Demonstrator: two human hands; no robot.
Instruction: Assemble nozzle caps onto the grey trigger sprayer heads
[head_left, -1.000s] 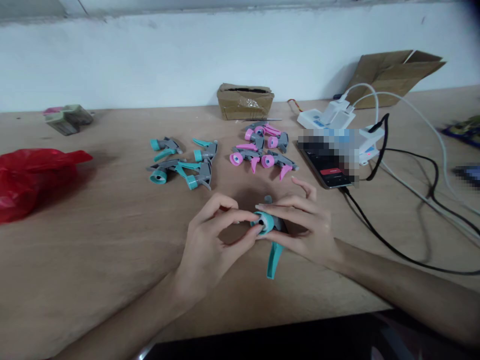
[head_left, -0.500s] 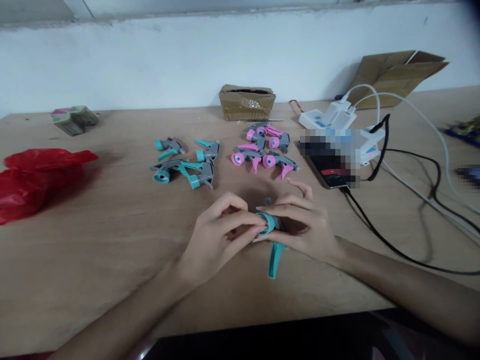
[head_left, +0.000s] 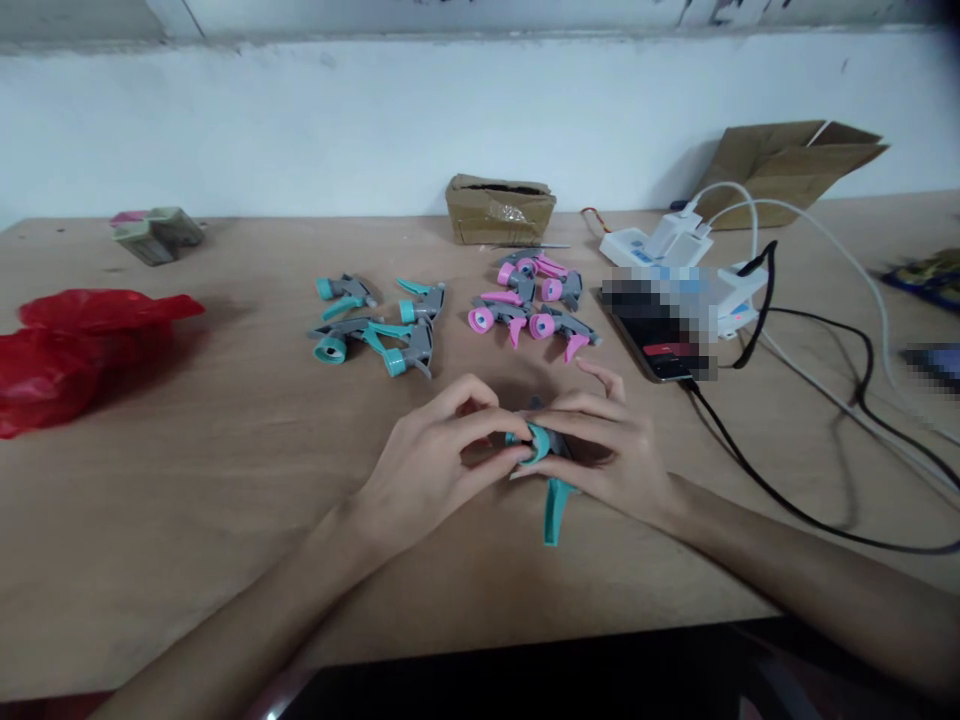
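Observation:
Both hands meet over a grey spray-trigger head with a teal cap and teal lever [head_left: 553, 500] near the front middle of the wooden table [head_left: 187, 480]. My left hand [head_left: 431, 465] pinches the teal cap with thumb and fingers. My right hand [head_left: 607, 450] wraps the grey body; the lever hangs down below it. Behind lie a group of teal-and-grey trigger heads [head_left: 379, 325] and a group of pink-and-grey ones [head_left: 532, 300].
A red plastic bag [head_left: 67, 350] lies at the left. A small cardboard box [head_left: 499, 208] stands by the wall, a larger one [head_left: 787, 155] at the right. A phone [head_left: 660, 345], a white power strip [head_left: 675, 245] and cables [head_left: 825, 400] fill the right side.
The camera view shifted slightly, so everything sits a little lower and to the right. My left fingers have turned a bit on the teal cap; both hands stay on the trigger head.

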